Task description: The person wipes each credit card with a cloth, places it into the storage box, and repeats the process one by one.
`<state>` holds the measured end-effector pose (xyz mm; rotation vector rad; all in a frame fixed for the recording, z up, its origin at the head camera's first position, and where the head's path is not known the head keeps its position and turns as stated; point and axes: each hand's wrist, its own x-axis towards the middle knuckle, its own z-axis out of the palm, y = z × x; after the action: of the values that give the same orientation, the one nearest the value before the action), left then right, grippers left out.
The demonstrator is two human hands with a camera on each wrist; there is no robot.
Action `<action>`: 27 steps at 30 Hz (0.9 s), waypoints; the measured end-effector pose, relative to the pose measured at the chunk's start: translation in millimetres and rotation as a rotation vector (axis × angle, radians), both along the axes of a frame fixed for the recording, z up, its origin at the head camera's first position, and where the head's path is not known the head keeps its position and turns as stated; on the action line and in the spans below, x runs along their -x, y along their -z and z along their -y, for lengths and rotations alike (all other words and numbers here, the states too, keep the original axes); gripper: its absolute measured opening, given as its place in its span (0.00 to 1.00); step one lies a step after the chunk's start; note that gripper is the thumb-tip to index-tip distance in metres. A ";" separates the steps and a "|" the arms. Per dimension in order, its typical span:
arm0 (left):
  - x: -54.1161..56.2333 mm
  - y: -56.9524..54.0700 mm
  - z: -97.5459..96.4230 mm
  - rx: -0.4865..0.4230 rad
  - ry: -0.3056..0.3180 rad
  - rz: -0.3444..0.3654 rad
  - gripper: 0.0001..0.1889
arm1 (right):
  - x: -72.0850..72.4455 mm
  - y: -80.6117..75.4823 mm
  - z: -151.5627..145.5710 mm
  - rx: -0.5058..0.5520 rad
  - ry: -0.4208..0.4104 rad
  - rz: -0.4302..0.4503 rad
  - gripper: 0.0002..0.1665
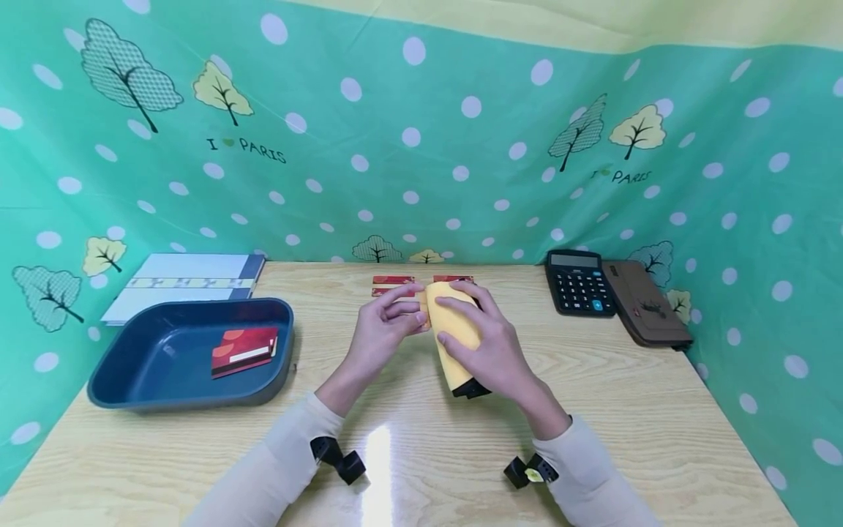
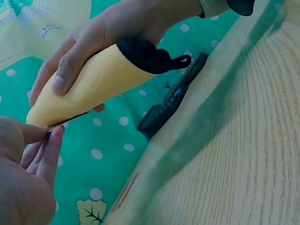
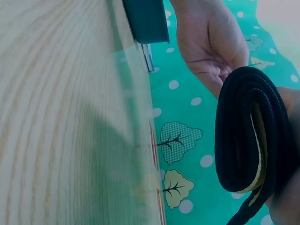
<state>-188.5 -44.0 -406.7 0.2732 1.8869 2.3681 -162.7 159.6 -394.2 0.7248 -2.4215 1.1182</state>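
A yellow cloth (image 1: 454,329) with a black edge is rolled into a thick bundle and held up over the table. My right hand (image 1: 490,344) grips the roll from the right, fingers and thumb around it. The right wrist view shows its end as several black-edged layers (image 3: 227,136). At the opposite end, my left hand (image 1: 388,318) pinches an edge of the cloth between thumb and fingertips. In the left wrist view, a small black loop (image 2: 182,61) sticks out from the cloth's black end, beside the right hand's wrist.
A blue bin (image 1: 191,395) with red cards (image 1: 244,351) inside stands at the left, before a pale folder (image 1: 184,278). More red cards (image 1: 393,279) lie at the table's back edge. A black calculator (image 1: 579,283) and a brown case (image 1: 648,304) are at the back right.
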 end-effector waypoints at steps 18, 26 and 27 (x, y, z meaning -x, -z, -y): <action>-0.8 -7.0 5.5 0.026 -0.016 -0.017 0.25 | 6.7 -4.2 -14.2 0.010 0.102 0.013 0.31; 3.3 -12.9 15.3 0.044 -0.017 -0.023 0.24 | 13.0 -6.4 -25.2 0.031 0.133 0.020 0.31; 4.2 -13.3 17.1 0.046 -0.019 -0.020 0.24 | 13.7 -6.6 -26.4 0.032 0.138 0.020 0.31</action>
<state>-192.7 -61.1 -393.4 0.2769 1.9588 2.3392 -176.4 186.0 -387.7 0.5306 -2.4230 1.1111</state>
